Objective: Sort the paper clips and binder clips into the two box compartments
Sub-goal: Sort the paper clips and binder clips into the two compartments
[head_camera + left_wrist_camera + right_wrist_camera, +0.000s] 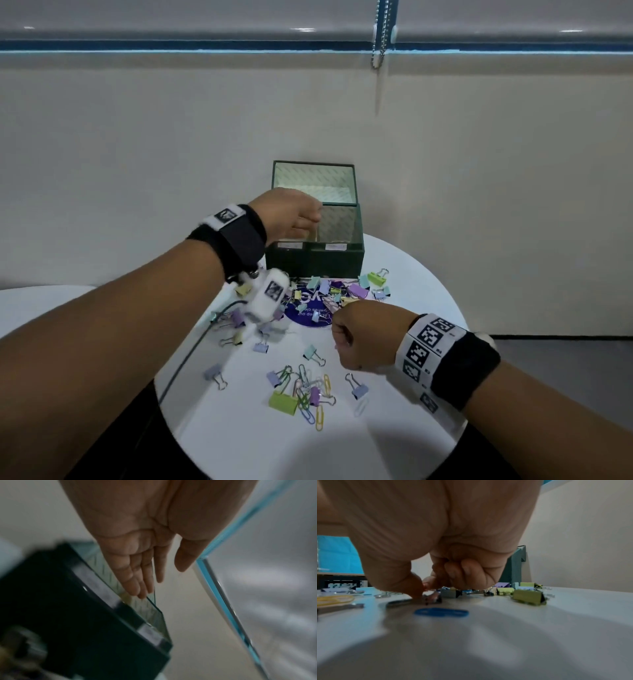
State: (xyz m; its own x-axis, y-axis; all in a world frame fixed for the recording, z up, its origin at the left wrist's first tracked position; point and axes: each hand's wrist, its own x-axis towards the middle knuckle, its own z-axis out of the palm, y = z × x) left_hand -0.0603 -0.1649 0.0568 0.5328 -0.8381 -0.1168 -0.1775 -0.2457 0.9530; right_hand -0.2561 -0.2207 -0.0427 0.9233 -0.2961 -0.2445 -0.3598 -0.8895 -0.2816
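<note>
A dark green box (315,262) with two compartments stands at the back of the table. My left hand (301,219) hangs over its left compartment; in the left wrist view this hand (161,581) has straight fingers and holds nothing above the box (85,615). My right hand (342,337) is down on the table with curled fingers. In the right wrist view its thumb and forefinger (424,592) pinch a small grey binder clip (435,599) lying there. Pastel binder clips (342,291) lie before the box, and coloured paper clips (305,394) nearer me. A blue paper clip (441,612) lies beside the pinch.
The round white table (394,267) ends close on the right and front. A dark cable (185,359) runs off its left edge. A purple round sticker (308,308) lies under the clips. The box lid (313,178) stands upright against the wall. A green binder clip (283,403) lies near the paper clips.
</note>
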